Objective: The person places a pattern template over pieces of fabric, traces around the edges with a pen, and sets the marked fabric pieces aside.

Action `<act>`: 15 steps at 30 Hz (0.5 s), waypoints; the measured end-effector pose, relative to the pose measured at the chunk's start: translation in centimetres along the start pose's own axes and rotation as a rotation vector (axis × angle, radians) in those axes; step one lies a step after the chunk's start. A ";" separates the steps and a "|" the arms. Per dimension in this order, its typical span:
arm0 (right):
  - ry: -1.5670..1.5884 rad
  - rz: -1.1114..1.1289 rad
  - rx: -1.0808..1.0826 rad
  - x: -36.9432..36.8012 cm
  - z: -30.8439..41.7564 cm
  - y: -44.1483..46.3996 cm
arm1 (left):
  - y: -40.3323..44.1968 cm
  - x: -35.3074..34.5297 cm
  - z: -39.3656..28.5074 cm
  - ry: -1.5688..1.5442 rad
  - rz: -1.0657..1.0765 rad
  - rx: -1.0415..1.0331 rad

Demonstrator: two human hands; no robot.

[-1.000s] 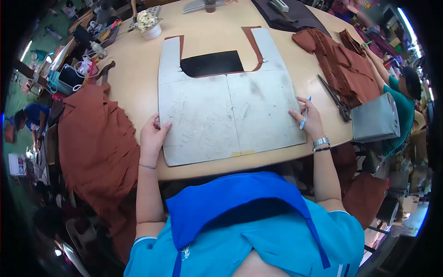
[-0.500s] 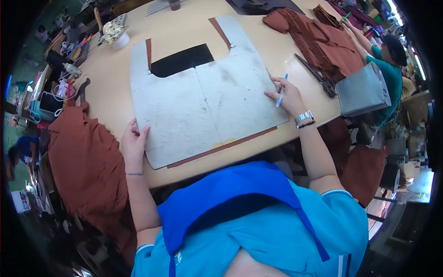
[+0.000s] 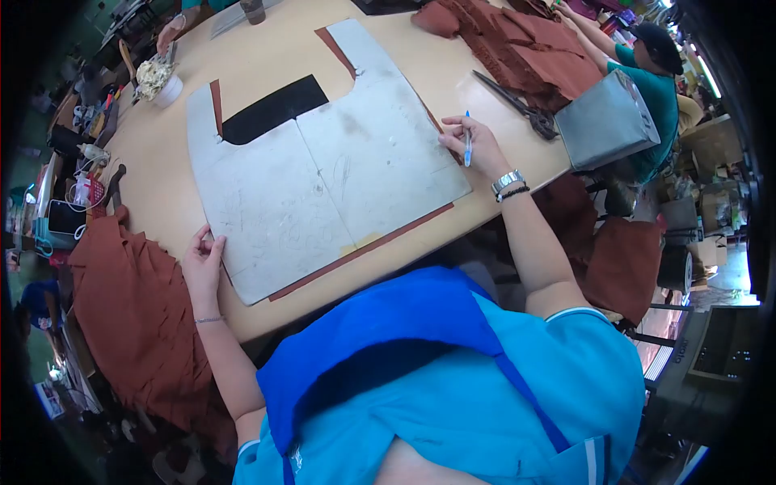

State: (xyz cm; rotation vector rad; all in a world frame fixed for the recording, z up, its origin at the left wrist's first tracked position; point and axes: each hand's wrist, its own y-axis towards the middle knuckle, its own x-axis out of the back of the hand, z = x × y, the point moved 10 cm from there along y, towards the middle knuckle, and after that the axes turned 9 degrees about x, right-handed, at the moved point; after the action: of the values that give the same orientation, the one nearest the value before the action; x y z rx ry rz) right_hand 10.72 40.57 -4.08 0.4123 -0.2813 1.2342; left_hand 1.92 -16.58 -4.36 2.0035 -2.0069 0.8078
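A grey pattern template (image 3: 323,170) with a deep cut-out at its far side lies flat over rust-brown fabric (image 3: 364,252), which peeks out along the near edge, right edge and inner cut-out sides. Black material (image 3: 275,109) shows inside the cut-out. My left hand (image 3: 204,267) is at the template's near left edge, thumb on top and fingers at the rim. At the right edge, my right hand (image 3: 478,149) holds a blue-and-clear pen (image 3: 467,141) between its fingers, with fingertips touching the template's border.
Large scissors (image 3: 517,105) and a metal box (image 3: 606,121) stand to the right, near a pile of rust-brown fabric (image 3: 517,48) and a co-worker (image 3: 647,73). More fabric (image 3: 133,299) hangs at the left. A white tub (image 3: 166,89) sits at the far left.
The view has shifted, so the template sits further left in it. My right fingers are at the right edge, where more brown fabric shows. Another person's hand has appeared at the far left.
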 end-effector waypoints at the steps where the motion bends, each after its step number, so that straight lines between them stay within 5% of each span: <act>1: 0.045 -0.002 0.010 -0.1 0.1 0.0 | 0.3 0.1 0.4 -0.008 0.008 -0.009; 15: 0.005 -0.046 -0.008 0.4 -0.4 -0.4 | 0.6 0.4 0.7 -0.029 -0.023 -0.051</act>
State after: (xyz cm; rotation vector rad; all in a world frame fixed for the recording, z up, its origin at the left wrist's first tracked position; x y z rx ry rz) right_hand 11.17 40.98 -4.31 0.4069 -0.2712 1.1883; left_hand 1.45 -17.30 -4.89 2.0176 -1.9951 0.7200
